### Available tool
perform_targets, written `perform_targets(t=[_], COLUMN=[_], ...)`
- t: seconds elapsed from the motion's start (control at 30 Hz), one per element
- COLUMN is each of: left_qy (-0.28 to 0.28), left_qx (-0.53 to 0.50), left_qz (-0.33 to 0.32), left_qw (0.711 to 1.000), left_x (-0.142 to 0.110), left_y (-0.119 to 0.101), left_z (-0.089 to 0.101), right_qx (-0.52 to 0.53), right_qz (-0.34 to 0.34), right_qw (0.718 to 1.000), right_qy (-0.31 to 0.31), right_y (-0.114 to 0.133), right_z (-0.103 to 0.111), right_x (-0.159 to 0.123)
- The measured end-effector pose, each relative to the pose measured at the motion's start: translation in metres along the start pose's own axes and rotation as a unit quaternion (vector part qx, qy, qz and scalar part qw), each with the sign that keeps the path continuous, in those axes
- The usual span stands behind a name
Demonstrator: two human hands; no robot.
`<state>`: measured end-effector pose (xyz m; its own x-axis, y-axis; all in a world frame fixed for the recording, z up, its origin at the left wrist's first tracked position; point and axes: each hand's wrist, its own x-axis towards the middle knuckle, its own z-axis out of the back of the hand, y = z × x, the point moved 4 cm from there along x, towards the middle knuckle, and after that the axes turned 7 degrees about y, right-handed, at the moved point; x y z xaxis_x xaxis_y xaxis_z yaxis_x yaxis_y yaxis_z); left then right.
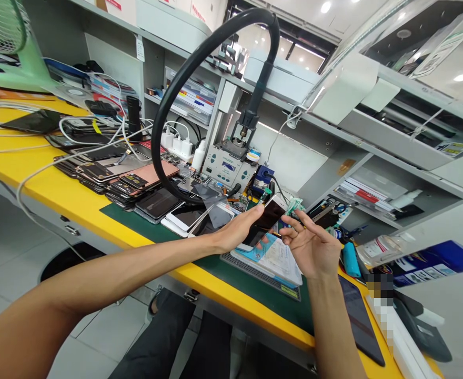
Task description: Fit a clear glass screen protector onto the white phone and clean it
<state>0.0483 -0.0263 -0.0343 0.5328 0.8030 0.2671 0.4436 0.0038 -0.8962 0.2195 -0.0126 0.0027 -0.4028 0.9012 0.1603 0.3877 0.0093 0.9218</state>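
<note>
A white-framed smartphone (269,218) with a dark screen is held tilted above the bench by my left hand (239,229). The left thumb lies along its near side, and the other fingers are mostly hidden behind it. Close to the phone's right edge is my right hand (312,242), palm turned up and fingers spread and slightly bent. Whether a right fingertip touches the phone I cannot tell. Beneath the phone, papers in a blue-and-white stack (281,258) rest on a dark mesh tray (263,273). Left of my left hand lie white phone parts (186,216).
The yellow bench (137,231) carries a green mat (124,223). Stacked phone parts (129,184) and cables stand at left. A thick black hose (164,105) arches over a grey soldering station (225,166). At right lie a dark tablet (361,316) and a clear bottle (383,248).
</note>
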Motion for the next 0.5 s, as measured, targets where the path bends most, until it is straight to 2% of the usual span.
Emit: perform_targets(t=[0.33,0.5], left_qy=[-0.004,-0.038], left_qx=[0.018,0.026], left_qz=[0.000,-0.001], left_qw=[1.000,0.999], left_x=[-0.0019,-0.0014], left_y=[-0.0044,0.0010], left_z=[-0.0019,0.0019], right_qx=[-0.017,-0.045], right_qz=[0.001,-0.018], right_qw=[1.000,0.999], right_qy=[-0.024,-0.004], right_y=[0.0004,-0.0063], right_z=[-0.0053,-0.0088], right_x=[0.0005,0.0018])
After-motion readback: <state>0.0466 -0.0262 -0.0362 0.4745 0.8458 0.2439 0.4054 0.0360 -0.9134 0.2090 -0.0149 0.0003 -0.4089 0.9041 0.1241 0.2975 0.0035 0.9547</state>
